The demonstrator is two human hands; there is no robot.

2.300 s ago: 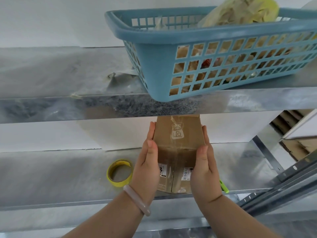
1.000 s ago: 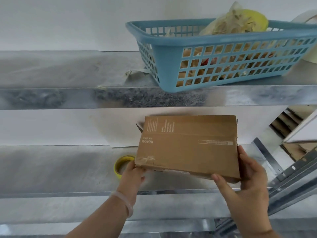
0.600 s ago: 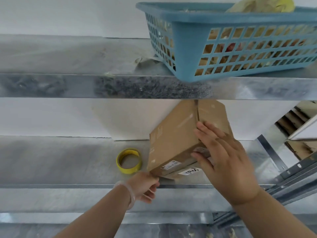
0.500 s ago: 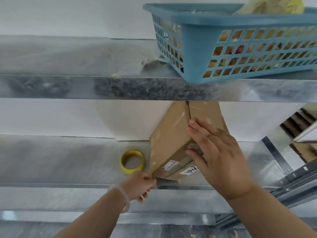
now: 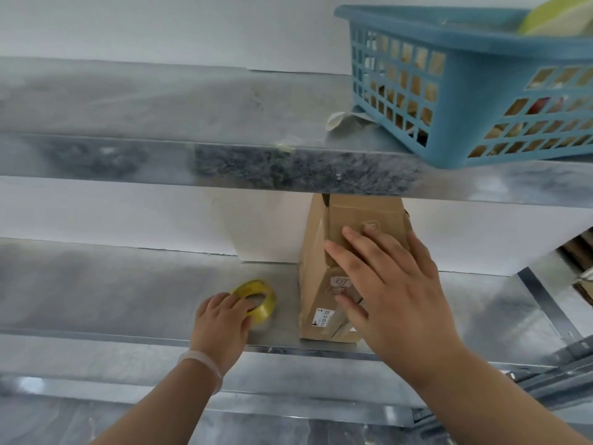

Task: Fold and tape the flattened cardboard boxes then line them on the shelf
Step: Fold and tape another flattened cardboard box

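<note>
A folded brown cardboard box (image 5: 316,252) stands on end on the lower metal shelf (image 5: 128,290), its top hidden behind the upper shelf's front edge. My right hand (image 5: 394,300) lies flat against the box's front face with straight, spread fingers. To the left of the box a yellow tape roll (image 5: 261,295) lies on the same shelf. My left hand (image 5: 221,319) reaches over its near rim, fingers curled on it and one fingertip in the ring.
The upper shelf (image 5: 288,168) carries a blue plastic basket (image 5: 481,91) at the right, overhanging the edge, with a paper scrap (image 5: 340,118) beside it. Grey frame bars (image 5: 545,300) run at the lower right. More cardboard (image 5: 580,252) shows behind them.
The box was turned in both hands, then set on end on the lower shelf. My left hand let go of it and moved left onto the tape roll. My right hand stays flat on the box.
</note>
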